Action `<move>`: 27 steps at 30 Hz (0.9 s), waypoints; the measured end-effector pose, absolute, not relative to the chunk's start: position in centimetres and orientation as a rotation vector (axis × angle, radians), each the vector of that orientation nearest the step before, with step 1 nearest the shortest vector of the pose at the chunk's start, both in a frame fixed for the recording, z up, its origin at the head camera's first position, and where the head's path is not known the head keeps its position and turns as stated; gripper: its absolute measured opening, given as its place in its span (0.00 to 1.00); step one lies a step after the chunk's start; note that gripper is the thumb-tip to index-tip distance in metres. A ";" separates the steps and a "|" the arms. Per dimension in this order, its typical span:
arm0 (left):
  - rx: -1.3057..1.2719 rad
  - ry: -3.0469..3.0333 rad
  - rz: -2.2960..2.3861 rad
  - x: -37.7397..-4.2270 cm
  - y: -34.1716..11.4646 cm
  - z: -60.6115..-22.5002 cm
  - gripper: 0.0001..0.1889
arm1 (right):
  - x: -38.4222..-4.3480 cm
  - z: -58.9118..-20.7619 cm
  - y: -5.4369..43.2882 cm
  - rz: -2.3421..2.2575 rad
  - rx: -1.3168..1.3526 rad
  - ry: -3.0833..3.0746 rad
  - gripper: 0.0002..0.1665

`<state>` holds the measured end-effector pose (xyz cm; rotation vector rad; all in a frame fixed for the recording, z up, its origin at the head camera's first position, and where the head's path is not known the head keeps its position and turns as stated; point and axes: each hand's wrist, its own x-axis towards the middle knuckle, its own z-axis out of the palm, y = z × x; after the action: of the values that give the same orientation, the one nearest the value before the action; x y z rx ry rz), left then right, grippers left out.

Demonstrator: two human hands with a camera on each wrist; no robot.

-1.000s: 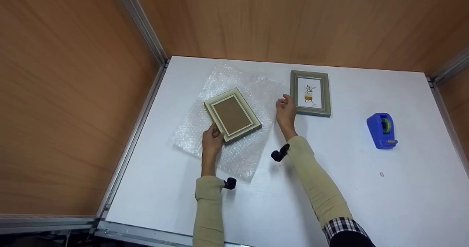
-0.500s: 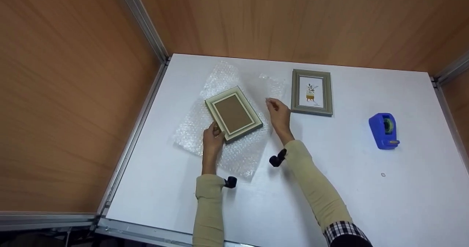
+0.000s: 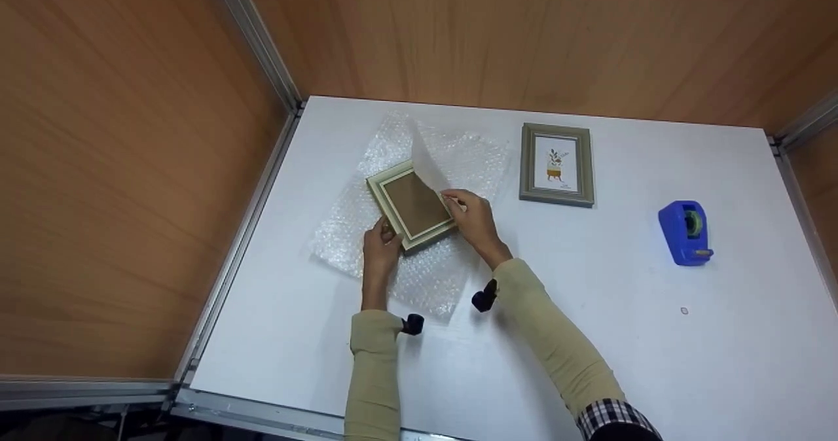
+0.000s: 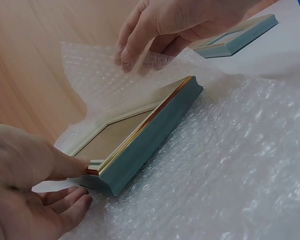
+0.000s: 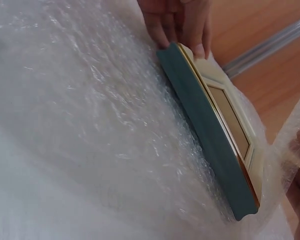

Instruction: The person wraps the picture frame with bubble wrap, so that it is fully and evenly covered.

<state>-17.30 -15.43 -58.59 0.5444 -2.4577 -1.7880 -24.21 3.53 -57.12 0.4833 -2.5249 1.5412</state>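
A cream-edged picture frame with a plain brown panel lies slanted on a sheet of bubble wrap. At its lower left corner my left hand grips the frame, thumb on top and fingers beneath. Over the frame's right side, my right hand pinches a lifted edge of the bubble wrap. That raised flap stands up along the frame's upper right part and partly covers it. In the right wrist view, the frame's blue-green side faces the camera.
A second picture frame with a plant print lies at the back right. Farther right stands a blue tape dispenser. A small ring-like mark or bit is on the white table. Wooden panels border the back and sides.
My right hand has moved left from beside the second frame, bringing the bubble wrap's edge up over the held frame. My left hand keeps its grip in the same place.
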 end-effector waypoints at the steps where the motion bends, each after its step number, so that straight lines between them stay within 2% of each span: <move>1: 0.544 -2.457 -1.793 -17.3 -15.4 -58.6 0.30 | -24.1 -57.2 3.4 1.523 0.497 -2.541 0.12; 20: 0.541 -2.462 -1.787 -17.0 -15.4 -58.5 0.29 | -22.7 -59.4 1.6 0.850 0.749 -2.661 0.07; 27: 0.599 -2.545 -1.763 -17.0 -16.0 -58.0 0.27 | -22.7 -59.4 1.4 0.746 0.809 -2.638 0.07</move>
<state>-17.03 -16.00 -57.96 0.5989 -2.5449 -1.7628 -22.67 1.38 -59.42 0.8086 -2.6383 0.7455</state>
